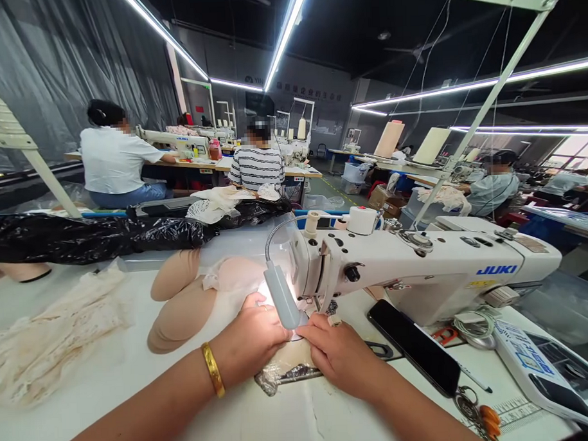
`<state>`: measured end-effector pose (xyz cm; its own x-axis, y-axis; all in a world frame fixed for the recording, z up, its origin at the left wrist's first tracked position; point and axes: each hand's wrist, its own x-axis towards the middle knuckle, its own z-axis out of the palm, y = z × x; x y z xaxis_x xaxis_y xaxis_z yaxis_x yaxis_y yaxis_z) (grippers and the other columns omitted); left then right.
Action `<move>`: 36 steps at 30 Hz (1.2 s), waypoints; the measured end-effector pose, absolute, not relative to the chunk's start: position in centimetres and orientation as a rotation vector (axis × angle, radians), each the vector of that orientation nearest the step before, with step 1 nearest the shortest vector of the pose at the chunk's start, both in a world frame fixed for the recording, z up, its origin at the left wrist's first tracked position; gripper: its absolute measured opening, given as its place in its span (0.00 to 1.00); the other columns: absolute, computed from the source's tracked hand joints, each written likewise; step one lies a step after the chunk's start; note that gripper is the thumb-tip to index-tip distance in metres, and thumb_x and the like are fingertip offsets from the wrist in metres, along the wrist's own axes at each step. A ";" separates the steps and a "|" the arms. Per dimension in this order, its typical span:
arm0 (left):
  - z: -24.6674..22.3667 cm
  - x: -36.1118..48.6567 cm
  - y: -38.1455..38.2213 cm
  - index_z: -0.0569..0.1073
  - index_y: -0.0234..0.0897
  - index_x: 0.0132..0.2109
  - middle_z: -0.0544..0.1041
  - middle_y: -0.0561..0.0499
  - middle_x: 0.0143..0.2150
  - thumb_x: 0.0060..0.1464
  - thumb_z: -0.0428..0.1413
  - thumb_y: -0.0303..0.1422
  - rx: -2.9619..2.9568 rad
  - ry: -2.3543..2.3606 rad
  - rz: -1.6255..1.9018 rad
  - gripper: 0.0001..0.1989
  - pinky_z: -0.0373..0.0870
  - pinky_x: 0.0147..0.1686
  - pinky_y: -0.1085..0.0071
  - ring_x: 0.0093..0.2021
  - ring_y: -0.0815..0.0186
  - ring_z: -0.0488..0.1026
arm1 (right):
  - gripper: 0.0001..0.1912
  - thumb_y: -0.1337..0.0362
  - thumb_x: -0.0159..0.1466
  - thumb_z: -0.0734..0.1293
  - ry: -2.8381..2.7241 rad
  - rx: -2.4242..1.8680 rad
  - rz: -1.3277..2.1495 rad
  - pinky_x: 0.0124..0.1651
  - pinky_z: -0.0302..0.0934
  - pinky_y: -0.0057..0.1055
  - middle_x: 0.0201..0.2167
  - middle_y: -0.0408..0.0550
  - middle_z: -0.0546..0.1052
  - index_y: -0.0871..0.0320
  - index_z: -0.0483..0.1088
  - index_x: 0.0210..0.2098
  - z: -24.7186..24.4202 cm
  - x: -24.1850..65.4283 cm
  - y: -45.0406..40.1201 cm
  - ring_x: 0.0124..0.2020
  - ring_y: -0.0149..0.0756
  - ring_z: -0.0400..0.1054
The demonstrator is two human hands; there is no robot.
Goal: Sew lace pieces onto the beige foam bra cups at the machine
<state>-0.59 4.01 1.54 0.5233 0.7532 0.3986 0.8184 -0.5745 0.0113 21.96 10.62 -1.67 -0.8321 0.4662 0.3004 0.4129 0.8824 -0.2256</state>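
My left hand (pixel 252 334), with a gold bangle, lies left of the needle area of a white sewing machine (pixel 430 267). Its fingers are bent and pressed on a pale piece of fabric (pixel 299 328), partly hidden by the grey lamp head (pixel 282 298). From the right, my right hand (pixel 344 354) meets it, fingers closed on the same fabric just before the presser foot. A pale pink bra cup with lace edging (pixel 238 274) lies beyond my left hand. Two beige foam cups (pixel 181 311) lie left of it.
Cream lace fabric (pixel 61 328) spreads at the left. A black phone (pixel 414 348), keys (pixel 469 407) and a white device (pixel 540 360) lie on the right. Black plastic (pixel 96 237) runs along the back edge. Several people sit at machines beyond; a thread stand pole (pixel 483 104) rises right.
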 end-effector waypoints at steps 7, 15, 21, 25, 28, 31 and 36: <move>1.5 -1.7 5.4 0.78 0.42 0.42 0.80 0.49 0.46 0.67 0.48 0.27 -2.535 -1.581 -0.506 0.13 0.59 0.58 0.50 0.48 0.55 0.75 | 0.17 0.77 0.66 0.60 -2.689 -0.677 0.211 0.32 0.56 0.31 0.35 0.45 0.72 0.52 0.69 0.48 -1.7 21.9 10.5 0.30 0.37 0.62; 2.8 -4.2 4.6 0.78 0.30 0.46 0.78 0.39 0.40 0.53 0.48 0.16 -2.075 -2.301 -0.102 0.19 0.74 0.40 0.59 0.40 0.54 0.77 | 0.15 0.75 0.68 0.58 -2.736 -0.686 0.212 0.35 0.58 0.33 0.37 0.48 0.73 0.54 0.69 0.48 -1.7 22.1 10.5 0.32 0.38 0.64; 1.8 0.8 -0.9 0.76 0.37 0.33 0.75 0.45 0.36 0.53 0.53 0.20 -2.435 -2.053 -0.037 0.10 0.71 0.36 0.64 0.35 0.58 0.73 | 0.14 0.75 0.68 0.60 -2.729 -0.659 0.251 0.35 0.58 0.32 0.37 0.47 0.73 0.53 0.69 0.47 -1.7 22.5 10.7 0.33 0.38 0.64; -0.1 3.4 -3.0 0.76 0.36 0.35 0.75 0.42 0.36 0.55 0.53 0.20 -2.511 -1.902 -0.037 0.10 0.70 0.35 0.64 0.36 0.55 0.71 | 0.14 0.75 0.68 0.60 -2.712 -0.592 0.313 0.36 0.58 0.32 0.38 0.48 0.73 0.54 0.70 0.48 -1.8 22.6 10.6 0.36 0.40 0.65; -1.5 4.3 -3.6 0.76 0.35 0.36 0.74 0.43 0.34 0.57 0.51 0.20 -2.554 -1.785 -0.043 0.10 0.66 0.29 0.66 0.34 0.56 0.69 | 0.15 0.74 0.69 0.59 -2.692 -0.524 0.368 0.38 0.59 0.33 0.38 0.48 0.72 0.54 0.69 0.51 -1.7 22.6 10.1 0.38 0.40 0.66; -2.0 4.7 -3.7 0.76 0.35 0.39 0.74 0.44 0.33 0.59 0.51 0.20 -2.548 -1.721 -0.084 0.11 0.64 0.28 0.67 0.33 0.58 0.69 | 0.17 0.75 0.69 0.59 -2.727 -0.455 0.438 0.40 0.59 0.34 0.38 0.46 0.71 0.52 0.69 0.51 -1.3 22.6 9.6 0.39 0.39 0.65; -1.1 5.1 -2.9 0.74 0.32 0.50 0.76 0.43 0.39 0.59 0.53 0.23 -2.460 -1.705 -0.124 0.13 0.67 0.31 0.65 0.35 0.57 0.71 | 0.14 0.76 0.68 0.59 -2.778 -0.414 0.465 0.40 0.60 0.34 0.38 0.47 0.70 0.53 0.71 0.45 -0.9 22.4 9.2 0.39 0.40 0.65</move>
<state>5.08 -2.91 -1.08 0.3523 0.9238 0.1501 0.9358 -0.3451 -0.0726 22.40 9.16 -0.92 -0.9156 0.3250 0.2370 0.2302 0.9065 -0.3539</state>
